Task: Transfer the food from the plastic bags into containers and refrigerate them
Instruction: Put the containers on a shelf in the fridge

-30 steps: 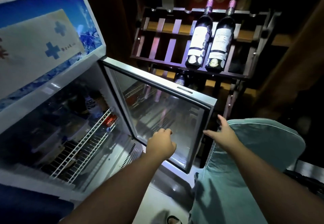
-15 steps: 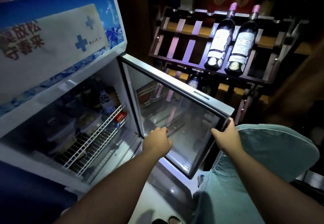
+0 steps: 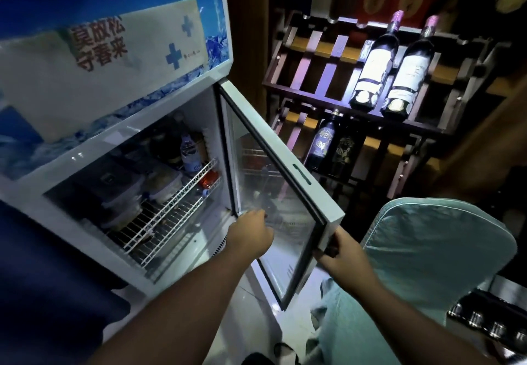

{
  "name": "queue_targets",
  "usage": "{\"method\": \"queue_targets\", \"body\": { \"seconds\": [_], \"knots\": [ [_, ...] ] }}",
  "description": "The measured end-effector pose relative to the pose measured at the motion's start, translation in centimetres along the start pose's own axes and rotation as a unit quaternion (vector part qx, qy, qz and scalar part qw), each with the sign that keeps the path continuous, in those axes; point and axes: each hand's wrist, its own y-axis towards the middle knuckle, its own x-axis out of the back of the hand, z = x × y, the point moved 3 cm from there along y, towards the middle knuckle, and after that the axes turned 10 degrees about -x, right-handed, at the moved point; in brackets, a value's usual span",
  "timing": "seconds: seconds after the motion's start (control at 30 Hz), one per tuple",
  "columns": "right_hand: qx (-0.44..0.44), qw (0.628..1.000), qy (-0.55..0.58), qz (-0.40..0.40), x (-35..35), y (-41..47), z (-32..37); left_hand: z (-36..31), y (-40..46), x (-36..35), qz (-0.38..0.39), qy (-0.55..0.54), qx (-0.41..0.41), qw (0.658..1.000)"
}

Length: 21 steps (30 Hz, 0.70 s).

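Observation:
A small white display fridge (image 3: 114, 147) stands at the left with its glass door (image 3: 285, 193) swung out toward me. Clear food containers (image 3: 162, 185) sit stacked on its wire shelf (image 3: 171, 210), with bottles (image 3: 189, 153) behind them. My right hand (image 3: 339, 253) grips the door's outer edge near its lower corner. In front of the glass, near the hinge side, my left hand (image 3: 251, 233) hovers loosely curled and holds nothing. No plastic bags are in view.
A dark wooden wine rack (image 3: 328, 90) with wine bottles (image 3: 393, 65) stands behind the door. A pale green chair cushion (image 3: 436, 247) sits close on the right, just past the door edge. White floor tiles (image 3: 256, 322) show below.
My right hand reached the door's edge and took hold of it. The door has swung partly toward the fridge, and my view has shifted left and closer.

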Motion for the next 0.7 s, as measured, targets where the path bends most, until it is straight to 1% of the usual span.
{"method": "queue_targets", "body": {
  "seconds": [0.17, 0.3, 0.47, 0.6, 0.7],
  "knots": [
    [0.087, 0.993, -0.061, 0.057, -4.6, -2.5, 2.5, 4.2, -4.0, 0.8, -0.020, -0.018, 0.049, 0.998],
    [0.138, 0.983, -0.065, 0.105, -8.7, -3.7, 4.6, 8.7, -8.3, 1.8, -0.040, -0.020, 0.106, 0.993],
    [0.150, 0.976, -0.061, 0.147, -14.3, -4.3, 8.1, 13.8, -14.0, 3.3, -0.069, -0.024, 0.170, 0.983],
    [0.161, 0.969, -0.099, 0.159, -18.4, -4.1, 10.9, 17.3, -17.9, 4.4, -0.091, -0.023, 0.231, 0.968],
    [0.161, 0.967, -0.104, 0.170, -21.2, -4.0, 13.1, 19.0, -20.3, 4.9, -0.099, -0.013, 0.262, 0.960]
  ]
}}
